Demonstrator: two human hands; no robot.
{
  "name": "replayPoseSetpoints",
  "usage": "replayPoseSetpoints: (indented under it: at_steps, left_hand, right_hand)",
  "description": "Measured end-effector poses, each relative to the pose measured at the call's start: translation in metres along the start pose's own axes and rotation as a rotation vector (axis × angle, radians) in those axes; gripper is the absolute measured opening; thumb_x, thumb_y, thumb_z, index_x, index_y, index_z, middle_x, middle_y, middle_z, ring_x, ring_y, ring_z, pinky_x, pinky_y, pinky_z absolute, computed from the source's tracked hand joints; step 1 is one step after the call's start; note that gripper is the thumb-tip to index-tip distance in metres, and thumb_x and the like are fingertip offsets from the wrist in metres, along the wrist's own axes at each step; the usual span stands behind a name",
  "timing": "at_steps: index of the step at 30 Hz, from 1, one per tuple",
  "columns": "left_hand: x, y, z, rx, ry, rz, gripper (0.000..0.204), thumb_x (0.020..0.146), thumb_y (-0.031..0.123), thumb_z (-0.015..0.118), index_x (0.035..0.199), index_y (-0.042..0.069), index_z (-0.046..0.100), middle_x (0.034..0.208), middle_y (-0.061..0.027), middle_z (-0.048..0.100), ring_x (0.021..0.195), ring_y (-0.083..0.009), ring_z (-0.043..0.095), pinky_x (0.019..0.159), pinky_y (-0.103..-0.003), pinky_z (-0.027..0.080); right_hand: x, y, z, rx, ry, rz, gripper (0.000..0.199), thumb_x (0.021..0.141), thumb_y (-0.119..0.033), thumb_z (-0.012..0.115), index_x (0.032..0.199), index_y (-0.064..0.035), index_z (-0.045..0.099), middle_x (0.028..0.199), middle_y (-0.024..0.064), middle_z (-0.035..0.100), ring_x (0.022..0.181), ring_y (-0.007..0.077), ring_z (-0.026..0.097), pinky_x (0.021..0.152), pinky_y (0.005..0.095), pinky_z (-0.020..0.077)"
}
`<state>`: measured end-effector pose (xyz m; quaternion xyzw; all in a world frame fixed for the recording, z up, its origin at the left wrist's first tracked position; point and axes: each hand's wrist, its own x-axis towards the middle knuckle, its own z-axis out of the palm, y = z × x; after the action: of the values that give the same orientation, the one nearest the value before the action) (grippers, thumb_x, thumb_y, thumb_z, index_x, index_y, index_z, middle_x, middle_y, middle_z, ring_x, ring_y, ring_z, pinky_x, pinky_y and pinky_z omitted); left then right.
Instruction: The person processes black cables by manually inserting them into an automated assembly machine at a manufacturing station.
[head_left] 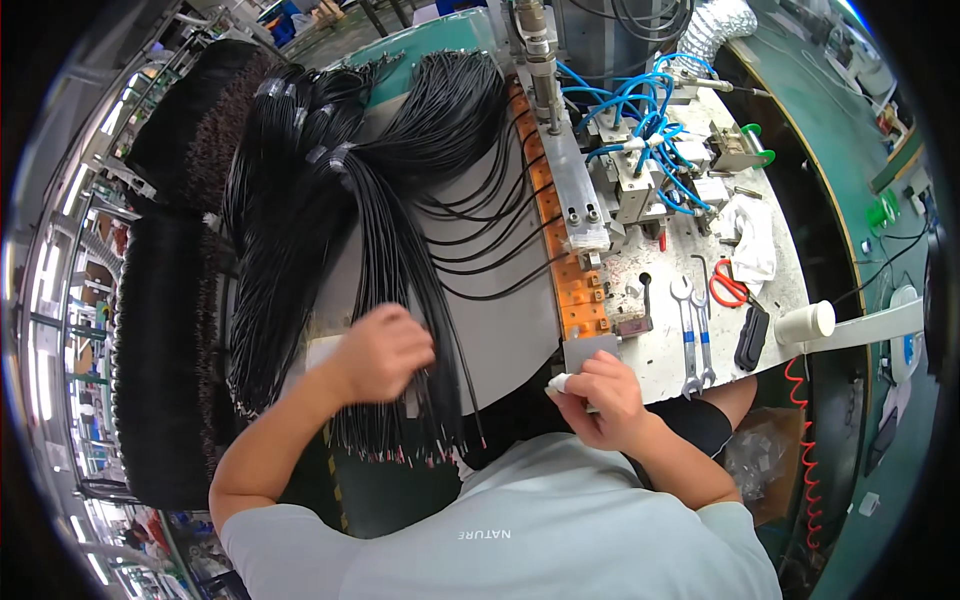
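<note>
The pale grey shirt [540, 530] fills the bottom of the view, both forearms rising from it. The left hand [385, 352] lies curled, knuckles up, on the bundle of black cables [400, 300]; whether its fingers pinch a strand is hidden. The cables run long from 12 o'clock down to 6, their stripped ends [410, 455] just below that hand. The right hand [600, 395], at 3 o'clock from the left and clear of the cables, pinches a small white piece [558, 382] beside a grey block [590, 350], with two spanners [692, 335] further toward 3 o'clock
</note>
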<state>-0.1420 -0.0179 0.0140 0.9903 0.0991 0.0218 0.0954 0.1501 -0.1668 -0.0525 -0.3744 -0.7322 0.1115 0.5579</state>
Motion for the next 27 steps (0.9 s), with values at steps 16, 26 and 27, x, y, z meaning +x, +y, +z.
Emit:
replayPoseSetpoints:
  at_steps: [16, 26, 27]
  left_hand:
    - [0.076, 0.059, 0.041, 0.174, 0.267, 0.256, 0.045, 0.068, 0.015, 0.074, 0.112, 0.008, 0.064, 0.104, -0.0113, 0.068, 0.088, -0.0264, 0.067, 0.073, -0.034, 0.053]
    - [0.163, 0.015, -0.013, -1.233, -0.399, -0.451, 0.023, 0.089, 0.008, 0.067, 0.110, 0.001, 0.063, 0.085, -0.0083, 0.069, 0.067, -0.0156, 0.065, 0.064, -0.029, 0.053]
    - [0.163, 0.010, -0.007, -1.225, -0.408, -0.441, 0.023, 0.089, 0.008, 0.067, 0.110, 0.001, 0.063, 0.085, -0.0083, 0.069, 0.067, -0.0156, 0.065, 0.064, -0.029, 0.053]
  right_hand:
    - [-0.020, 0.023, -0.087, -0.189, -0.198, 0.061, 0.019, 0.078, 0.005, 0.071, 0.089, -0.0026, 0.058, 0.058, 0.0032, 0.049, 0.046, 0.0167, 0.045, 0.048, 0.0314, 0.0328]
    - [0.017, 0.034, -0.033, 0.668, 0.551, 0.906, 0.008, 0.091, -0.006, 0.065, 0.091, -0.0002, 0.060, 0.067, 0.0000, 0.058, 0.053, 0.0050, 0.047, 0.047, 0.0223, 0.0365]
    - [0.017, 0.033, -0.031, 0.664, 0.565, 0.900, 0.008, 0.091, -0.006, 0.065, 0.091, -0.0002, 0.060, 0.067, 0.0000, 0.058, 0.053, 0.0050, 0.047, 0.047, 0.0223, 0.0365]
